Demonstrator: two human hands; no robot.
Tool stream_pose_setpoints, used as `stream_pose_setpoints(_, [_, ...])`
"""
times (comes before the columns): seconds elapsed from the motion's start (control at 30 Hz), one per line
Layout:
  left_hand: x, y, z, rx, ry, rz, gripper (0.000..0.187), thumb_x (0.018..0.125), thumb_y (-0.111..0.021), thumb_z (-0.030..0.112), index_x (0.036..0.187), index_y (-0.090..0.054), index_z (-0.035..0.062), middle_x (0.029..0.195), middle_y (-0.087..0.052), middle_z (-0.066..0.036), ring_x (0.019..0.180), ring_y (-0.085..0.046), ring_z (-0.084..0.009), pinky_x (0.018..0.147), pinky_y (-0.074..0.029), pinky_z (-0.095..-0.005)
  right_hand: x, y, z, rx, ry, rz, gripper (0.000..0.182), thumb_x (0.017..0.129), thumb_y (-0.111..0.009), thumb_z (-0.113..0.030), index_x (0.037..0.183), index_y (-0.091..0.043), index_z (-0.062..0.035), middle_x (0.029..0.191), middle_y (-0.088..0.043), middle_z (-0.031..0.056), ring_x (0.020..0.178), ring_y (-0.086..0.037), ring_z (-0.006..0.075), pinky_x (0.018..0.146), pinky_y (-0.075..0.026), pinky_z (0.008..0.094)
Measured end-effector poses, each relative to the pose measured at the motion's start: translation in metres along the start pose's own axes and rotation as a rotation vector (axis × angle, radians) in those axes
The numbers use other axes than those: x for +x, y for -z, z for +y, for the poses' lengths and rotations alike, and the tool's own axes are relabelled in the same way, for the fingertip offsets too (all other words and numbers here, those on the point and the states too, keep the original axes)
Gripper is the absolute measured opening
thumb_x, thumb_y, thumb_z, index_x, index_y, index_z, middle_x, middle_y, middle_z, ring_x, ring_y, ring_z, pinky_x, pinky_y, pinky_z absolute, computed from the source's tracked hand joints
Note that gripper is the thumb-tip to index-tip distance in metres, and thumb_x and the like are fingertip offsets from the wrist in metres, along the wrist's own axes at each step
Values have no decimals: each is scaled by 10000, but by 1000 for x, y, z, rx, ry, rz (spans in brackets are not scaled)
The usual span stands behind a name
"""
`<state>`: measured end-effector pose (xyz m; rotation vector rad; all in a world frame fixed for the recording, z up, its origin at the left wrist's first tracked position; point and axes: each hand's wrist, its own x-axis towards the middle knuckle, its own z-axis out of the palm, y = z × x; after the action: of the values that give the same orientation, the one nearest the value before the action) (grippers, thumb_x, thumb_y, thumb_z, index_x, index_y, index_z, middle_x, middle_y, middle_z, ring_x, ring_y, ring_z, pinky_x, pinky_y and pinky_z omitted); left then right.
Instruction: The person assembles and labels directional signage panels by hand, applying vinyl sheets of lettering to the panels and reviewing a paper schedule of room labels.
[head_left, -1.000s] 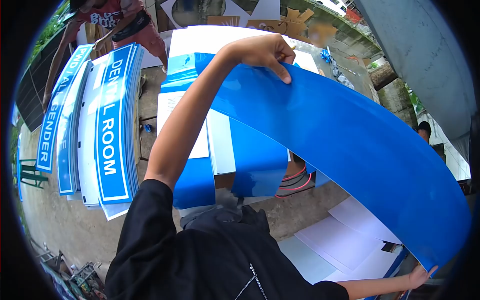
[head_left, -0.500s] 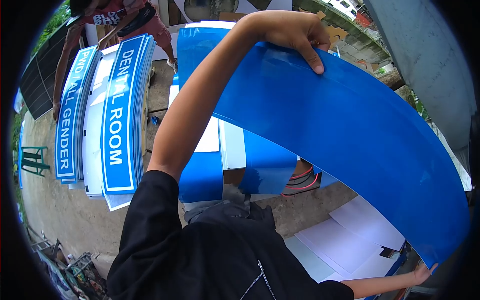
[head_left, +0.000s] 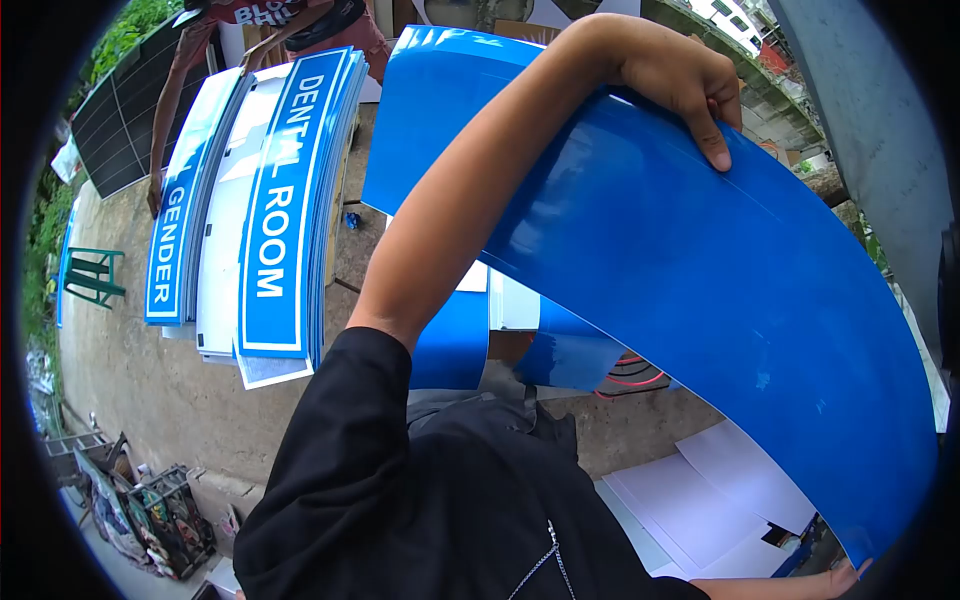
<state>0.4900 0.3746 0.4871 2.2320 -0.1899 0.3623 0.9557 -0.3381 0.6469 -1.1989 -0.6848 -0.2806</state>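
A long, glossy blue panel (head_left: 680, 270) curves across the front of the view, tilted and blank on the side facing me. My left hand (head_left: 680, 85) reaches over it and is closed on its far edge, thumb on the face and the other fingers partly hidden behind. Low at the right, my right hand (head_left: 840, 580) grips the panel's near corner, mostly cut off by the frame. Beneath the panel lie more blue sheets (head_left: 450, 345) and a white stack (head_left: 513, 305), partly covered.
To the left stand stacked "DENTAL ROOM" signs (head_left: 285, 210) and a second sign stack (head_left: 180, 230), which another person (head_left: 270, 20) touches. A green stool (head_left: 93, 275) stands farther left. White sheets (head_left: 690, 490) lie at lower right, with red cables (head_left: 635, 375) nearby.
The view has turned, so the sign stacks sit farther right. My left hand has shifted right in view, still on the panel's edge. Light now glares on part of the other person's sign.
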Motion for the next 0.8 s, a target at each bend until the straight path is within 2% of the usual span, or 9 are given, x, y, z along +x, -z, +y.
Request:
stream_pose_setpoints(0.03, [-1,2,2,-39,-49,-16,262,813,-727,222,806,-648,-27,677,-609,-71,584,-559,-141,586,-469,-300,0,-3,0,-24,6,10,383,992,-436,-133,1283,-459,114,1347,-490,204,1214,-467,291,1078,-332,385])
stream_pose_setpoints(0.1, [-1,7,9,-42,-68,-44,233,822,-716,189,759,-646,-23,618,-592,-43,557,-519,-112,560,-433,-295,1,-5,0,-63,17,27,377,991,-433,-132,1272,-471,116,1333,-504,206,1203,-477,291,1074,-336,378])
stream_pose_setpoints(0.17, [-5,9,23,28,-5,-69,233,847,-691,192,854,-696,-40,678,-660,-67,581,-577,-117,591,-473,-280,4,-2,0,-98,29,38,371,990,-430,-130,1261,-484,118,1320,-518,208,1192,-487,290,1070,-341,371])
stream_pose_setpoints(0.3, [-1,7,19,5,-25,-144,250,861,-680,192,851,-687,-58,692,-667,-61,590,-583,-113,581,-479,-274,4,5,6,-160,59,6,363,988,-425,-126,1238,-509,123,1292,-546,212,1171,-508,290,1062,-349,357])
stream_pose_setpoints(0.47, [5,-9,2,-278,11,-245,266,851,-706,196,896,-693,-66,736,-688,-66,629,-609,-107,589,-492,-257,25,8,-22,-61,67,-56,391,1004,-402,-153,1294,-436,106,1363,-467,183,1216,-461,250,1083,-315,341])
stream_pose_setpoints(0.6, [16,-21,-17,-263,-4,-246,269,842,-722,200,917,-695,-57,772,-700,-63,659,-624,-105,607,-509,-259,35,20,-52,35,36,-150,419,1017,-384,-174,1339,-377,93,1420,-403,159,1253,-423,218,1100,-288,328])
stream_pose_setpoints(0.73, [27,-29,-32,-342,62,-313,268,850,-715,192,947,-694,-57,796,-703,-65,690,-636,-105,622,-518,-249,41,34,-80,153,-59,-265,451,1030,-366,-196,1384,-318,80,1477,-340,136,1290,-384,187,1116,-260,314])
stream_pose_setpoints(0.8, [28,-34,-40,-408,66,-300,262,855,-710,188,952,-694,-55,793,-699,-61,685,-631,-100,617,-516,-244,45,47,-106,277,-167,-396,469,1036,-357,-206,1406,-289,73,1505,-308,124,1308,-365,171,1125,-246,308])
